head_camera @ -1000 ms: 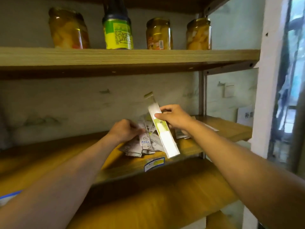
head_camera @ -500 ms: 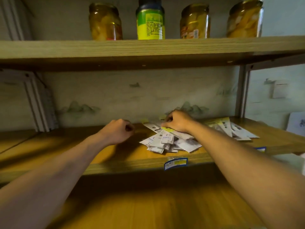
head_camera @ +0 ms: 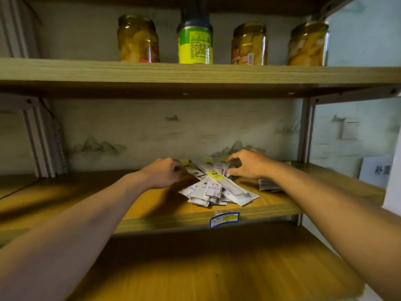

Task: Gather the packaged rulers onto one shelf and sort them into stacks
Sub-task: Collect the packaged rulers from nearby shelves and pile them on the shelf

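Head view, rulers point(head_camera: 217, 187) between left hand point(head_camera: 162, 172), right hand point(head_camera: 249, 165)

You are looking at a dim, warm-toned view. Light comes from the right, so your forearms throw long shadows leftward across the middle shelf point(head_camera: 152, 205). The underside of the upper shelf point(head_camera: 195, 72) is dark. Edges bow outward, and the far wall looks soft.

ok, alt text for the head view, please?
Both hands reach into a loose pile of packaged rulers on the middle shelf: the left hand grips one end, the right hand hovers open. Jars stand on the shelf above.
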